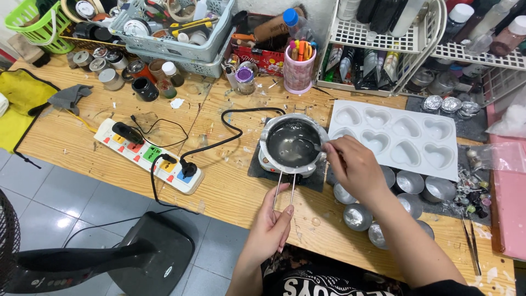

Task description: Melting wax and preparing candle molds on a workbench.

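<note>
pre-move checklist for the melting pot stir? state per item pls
1. Left hand holds the wire handle of the melting pot: ok.
2. Right hand at the pot rim, pinching a thin stirrer that reaches into the liquid: ok.
3. Pot seated on the small heater: ok, looks level.
4. Heater cord plugged into the power strip: ok; whether it is switched on: cannot tell.
5. Heart mould tray cavities empty: ok.
6. Liquid fully melted: cannot tell, surface glare.
</note>
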